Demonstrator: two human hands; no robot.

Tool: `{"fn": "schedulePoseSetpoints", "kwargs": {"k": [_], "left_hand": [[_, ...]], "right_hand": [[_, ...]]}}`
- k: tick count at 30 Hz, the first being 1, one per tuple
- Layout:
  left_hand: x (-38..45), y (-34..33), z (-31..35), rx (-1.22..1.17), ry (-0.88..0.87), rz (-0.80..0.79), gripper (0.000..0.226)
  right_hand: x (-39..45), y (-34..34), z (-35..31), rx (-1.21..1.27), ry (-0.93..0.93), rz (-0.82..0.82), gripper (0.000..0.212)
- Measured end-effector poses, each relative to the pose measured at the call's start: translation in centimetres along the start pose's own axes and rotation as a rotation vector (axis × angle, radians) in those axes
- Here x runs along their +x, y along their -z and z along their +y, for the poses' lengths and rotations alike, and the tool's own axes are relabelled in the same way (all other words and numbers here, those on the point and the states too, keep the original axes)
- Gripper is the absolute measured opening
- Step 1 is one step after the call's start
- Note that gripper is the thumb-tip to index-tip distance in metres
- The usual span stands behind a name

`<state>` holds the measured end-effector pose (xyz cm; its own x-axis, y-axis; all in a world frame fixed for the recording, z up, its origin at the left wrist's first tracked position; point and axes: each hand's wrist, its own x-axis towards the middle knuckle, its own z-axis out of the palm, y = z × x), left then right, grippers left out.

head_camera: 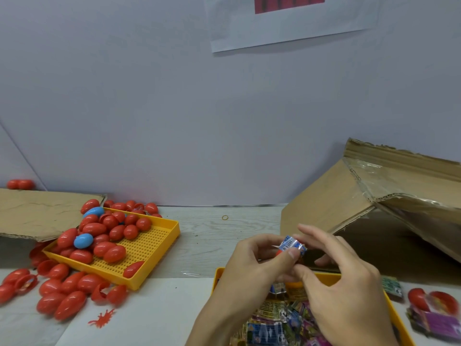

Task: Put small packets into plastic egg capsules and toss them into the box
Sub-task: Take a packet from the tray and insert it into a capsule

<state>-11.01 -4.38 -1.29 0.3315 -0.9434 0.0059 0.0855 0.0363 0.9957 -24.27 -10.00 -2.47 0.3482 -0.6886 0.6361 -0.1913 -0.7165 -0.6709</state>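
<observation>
Red egg capsules [109,248] were piled in a yellow tray [159,242] on the left. A red capsule half [280,252] was held in the curled left hand [252,264]. A blue packet [292,245] was pinched above it by the right hand [341,278]. The cardboard box [374,196] lay open on the right. The packet could be caught in the seam if not folded small, so the egg might pop open.

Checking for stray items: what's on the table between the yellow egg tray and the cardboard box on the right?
In the head view, between the egg tray and the box lies mostly bare table, with only a small rubber band near the wall.
</observation>
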Motion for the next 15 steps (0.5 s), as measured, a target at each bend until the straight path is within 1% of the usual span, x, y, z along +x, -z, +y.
{"fn": "schedulePoseSetpoints", "kwargs": {"k": [6, 11, 15], "left_hand": [[0.10, -0.43, 0.24, -0.056, -0.034, 0.014, 0.020], [-0.03, -0.82, 0.48, -0.166, 0.009, -0.024, 0.028], [-0.21, -0.93, 0.65, -0.192, 0.041, -0.054, 0.034]], "right_hand": [[0.03, 0.08, -0.16, 0.016, 0.003, -0.042, 0.080], [0.03, 0.16, -0.26, -0.033, 0.031, 0.008, 0.078], [-0.08, 0.20, -0.03, -0.014, 0.034, 0.024, 0.073]]}}
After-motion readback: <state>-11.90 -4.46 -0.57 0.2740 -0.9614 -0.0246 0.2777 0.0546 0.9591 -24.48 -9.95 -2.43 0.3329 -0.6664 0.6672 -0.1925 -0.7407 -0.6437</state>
